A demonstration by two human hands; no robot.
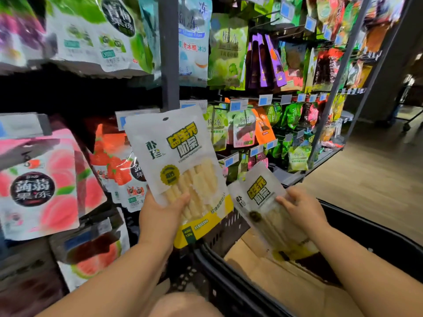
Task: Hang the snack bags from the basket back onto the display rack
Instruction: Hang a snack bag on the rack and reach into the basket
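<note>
Bag [180,156]: light, flexible film, probably slick; the sticks inside likely stiffen its lower half, so hold it low. The left grip [164,216] is clamped there, thumb in front, and the bag stands toward 12 o'clock, hang hole [165,119] uppermost before the rack [169,65]. The right grip [302,209] holds a second bag [261,197] at 3 o'clock (over the basket [370,232]).

head cam | faces forward-down | close to display rack [169,53] and basket [377,236]
</note>
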